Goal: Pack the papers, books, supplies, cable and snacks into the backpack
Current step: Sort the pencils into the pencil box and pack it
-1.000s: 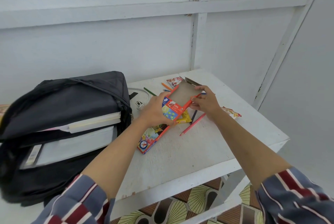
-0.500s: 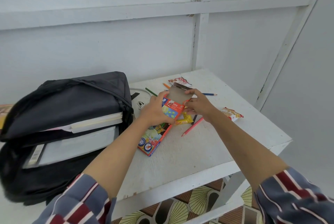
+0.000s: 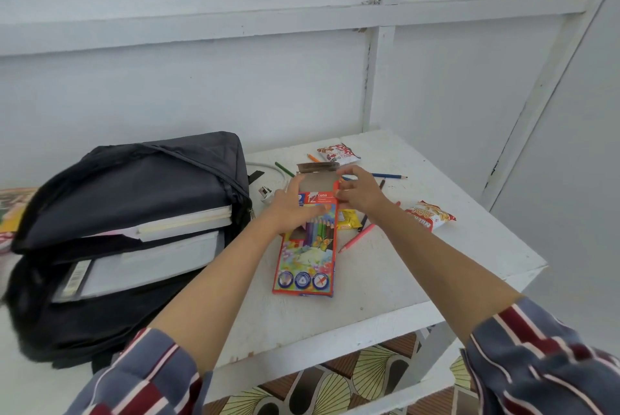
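Note:
A red coloured-pencil box lies flat on the white table, its brown top flap open. My left hand rests on the box's upper left and holds it there. My right hand pinches the box's upper right corner by the flap. Loose pencils lie around: a pink one, a blue one, a green one. The black backpack lies open at the left with white papers and books inside. Snack packets and a yellow one sit nearby.
A white cable with its plug lies between the backpack and the box. The table's front edge runs just below the box, with a patterned floor under it. White wall panels stand behind and to the right.
The pencil box was tilted up off the table and now lies flat and straight. Both hands stayed at its top end.

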